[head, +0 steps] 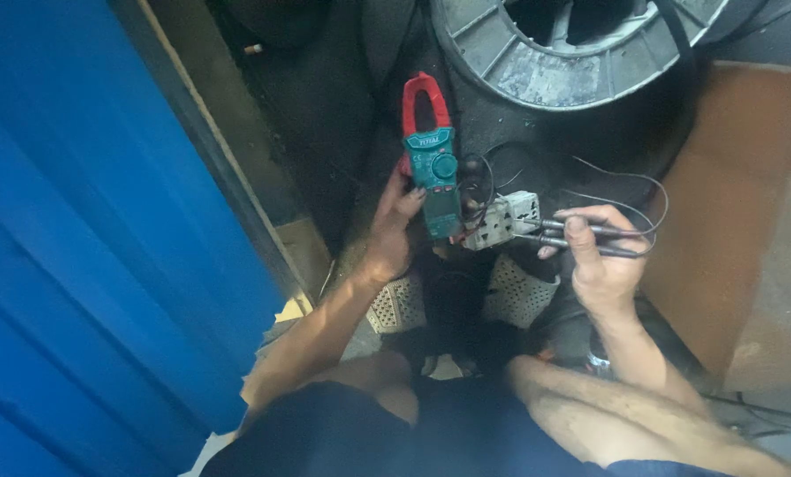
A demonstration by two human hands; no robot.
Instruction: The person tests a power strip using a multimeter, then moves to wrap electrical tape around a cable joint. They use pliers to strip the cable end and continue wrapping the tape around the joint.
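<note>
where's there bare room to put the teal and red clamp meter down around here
The brown floor patch right of the right hand looks bare, bordered by the grey spoked spool above. The centre is crowded: left hand on the teal and red clamp meter, white socket block, black probes and thin leads.

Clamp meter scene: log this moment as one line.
left hand: holds clamp meter | right hand: holds two probes at socket block | above: grey spool
</note>
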